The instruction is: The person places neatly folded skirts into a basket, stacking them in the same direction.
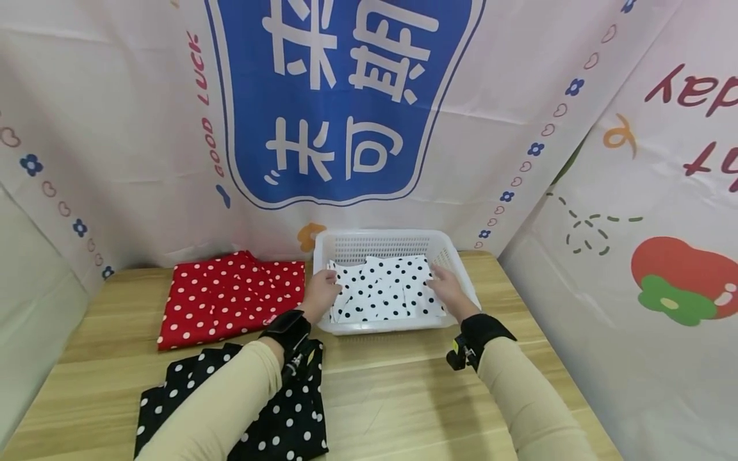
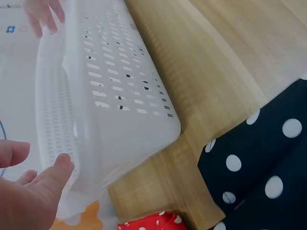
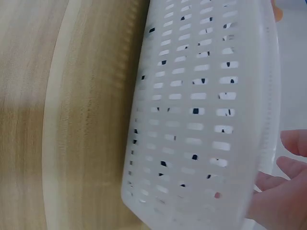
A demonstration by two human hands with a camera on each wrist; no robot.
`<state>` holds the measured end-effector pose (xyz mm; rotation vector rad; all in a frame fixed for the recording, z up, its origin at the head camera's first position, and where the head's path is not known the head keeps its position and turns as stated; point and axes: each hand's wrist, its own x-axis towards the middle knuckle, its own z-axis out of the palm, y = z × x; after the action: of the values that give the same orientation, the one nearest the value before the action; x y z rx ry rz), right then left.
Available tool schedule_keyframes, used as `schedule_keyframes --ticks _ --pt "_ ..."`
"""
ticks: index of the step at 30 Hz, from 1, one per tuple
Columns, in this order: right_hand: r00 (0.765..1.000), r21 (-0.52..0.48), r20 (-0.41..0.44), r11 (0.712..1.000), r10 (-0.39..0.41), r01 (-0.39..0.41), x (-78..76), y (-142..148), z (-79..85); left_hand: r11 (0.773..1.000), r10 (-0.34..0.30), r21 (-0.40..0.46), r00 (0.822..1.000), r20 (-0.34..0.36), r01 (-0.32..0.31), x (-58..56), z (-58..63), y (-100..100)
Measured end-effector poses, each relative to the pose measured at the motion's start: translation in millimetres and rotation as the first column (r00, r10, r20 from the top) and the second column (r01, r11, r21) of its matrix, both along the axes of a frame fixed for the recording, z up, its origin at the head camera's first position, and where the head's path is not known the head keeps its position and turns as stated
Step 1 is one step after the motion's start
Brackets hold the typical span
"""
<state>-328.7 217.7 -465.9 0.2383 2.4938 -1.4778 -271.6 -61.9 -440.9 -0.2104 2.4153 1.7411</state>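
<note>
A folded white cloth with black polka dots [image 1: 380, 289] lies inside a white perforated plastic basket [image 1: 383, 330]. My left hand [image 1: 320, 293] is over the basket's left side, fingers at the cloth's left edge. In the left wrist view, this hand [image 2: 36, 194] has its thumb and fingers spread apart, nothing between them. On the opposite side, my right hand [image 1: 450, 291] reaches over the rim to the cloth's right edge. The right wrist view shows its fingers [image 3: 290, 165] loosely bent and apart beside the basket wall [image 3: 192, 120]; part of that hand is out of frame.
A folded red cloth with white dots [image 1: 230, 298] lies left of the basket on the wooden table [image 1: 398, 397]. Nearer, a black cloth with white dots [image 1: 288, 422] is partly hidden under my left forearm. A printed curtain [image 1: 144, 160] hangs close behind the basket.
</note>
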Motion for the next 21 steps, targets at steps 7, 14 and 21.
schedule_keyframes --ticks 7,14,21 --pt "0.998 0.037 -0.016 0.997 0.063 -0.062 8.3 -3 17.1 0.998 -0.056 -0.012 0.998 -0.036 0.056 14.6 17.6 -7" --pt "0.997 0.056 -0.039 0.996 0.065 -0.063 16.2 -8 23.4 0.987 -0.113 -0.127 0.984 -0.138 0.095 24.9 23.1 -12" --pt "0.987 0.107 -0.115 0.989 0.114 -0.101 28.2 -13 29.7 0.939 -0.210 -0.309 0.963 -0.171 0.150 30.5 18.8 -20"
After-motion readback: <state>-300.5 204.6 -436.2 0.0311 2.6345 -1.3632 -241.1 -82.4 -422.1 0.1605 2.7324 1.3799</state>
